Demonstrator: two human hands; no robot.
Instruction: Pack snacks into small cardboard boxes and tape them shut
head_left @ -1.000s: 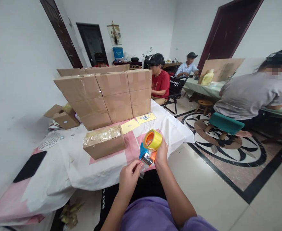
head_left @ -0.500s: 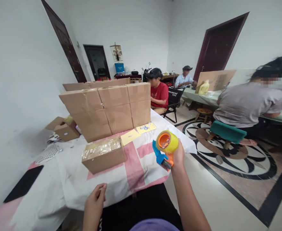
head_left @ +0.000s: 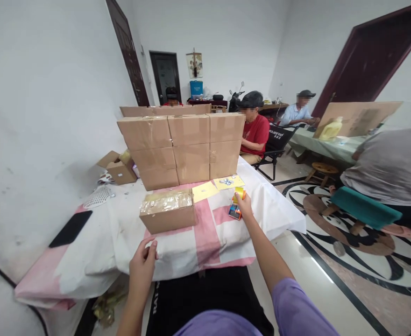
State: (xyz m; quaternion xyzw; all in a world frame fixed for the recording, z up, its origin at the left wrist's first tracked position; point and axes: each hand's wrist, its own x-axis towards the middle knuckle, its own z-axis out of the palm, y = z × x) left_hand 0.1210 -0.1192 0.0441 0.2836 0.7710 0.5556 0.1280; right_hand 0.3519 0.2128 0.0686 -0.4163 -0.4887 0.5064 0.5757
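My right hand (head_left: pixel 244 204) is closed around a tape dispenser (head_left: pixel 236 211) with blue and orange parts and a yellow roll. It is at the right part of the table, just in front of the yellow cards; whether the dispenser touches the cloth I cannot tell. Loosely curled, my left hand (head_left: pixel 144 255) hovers at the table's front edge, thumb apart from the fingers and nothing visible in it. Beyond that hand lies a small cardboard box (head_left: pixel 168 218), its top covered with shiny clear tape. Two yellow cards, one plain (head_left: pixel 204 191) and one printed (head_left: pixel 228 182), lie behind the dispenser.
Stacked cardboard boxes (head_left: pixel 191 151) form a wall across the table's back. An opened carton (head_left: pixel 119 171) stands at the back left, with a black flat pad (head_left: pixel 71 228) nearer. A person in a red shirt (head_left: pixel 256 135) sits beyond; others sit at a table on the right.
My right hand has reached forward and lowered the tape dispenser towards the table, turning it. My left hand has moved slightly forward and its thumb has parted. The view has swung left.
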